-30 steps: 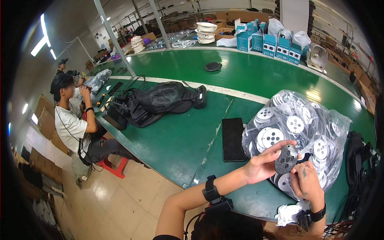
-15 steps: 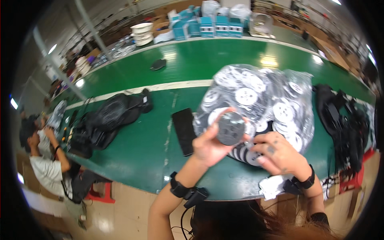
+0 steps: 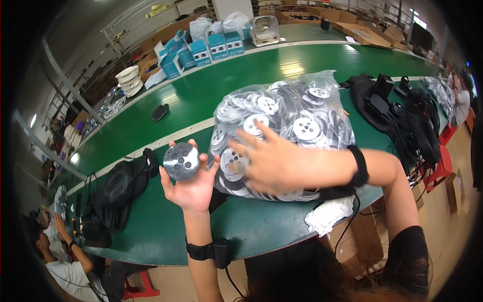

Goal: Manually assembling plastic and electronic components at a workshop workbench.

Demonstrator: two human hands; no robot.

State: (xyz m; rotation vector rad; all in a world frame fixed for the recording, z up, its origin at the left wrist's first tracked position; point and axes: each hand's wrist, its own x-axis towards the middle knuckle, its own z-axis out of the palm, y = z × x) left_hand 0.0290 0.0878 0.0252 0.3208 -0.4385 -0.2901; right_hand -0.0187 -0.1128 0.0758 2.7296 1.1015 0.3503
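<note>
1. Left hand [image 3: 195,187]: palm up, fingers curled round the rim of a grey disc [image 3: 181,161].
2. Disc now left of the clear bag [image 3: 284,118]; half a second ago, in front of it.
3. Right hand [image 3: 279,161]: blurred, fingers spread wide, moved from beside the disc to over the bag's white discs [image 3: 306,129]. Can't tell if touching.

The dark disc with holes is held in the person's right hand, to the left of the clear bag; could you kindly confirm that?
Not quite: the head view shows the dark disc held in the left hand, not the right hand; it is to the left of the clear bag.
</note>
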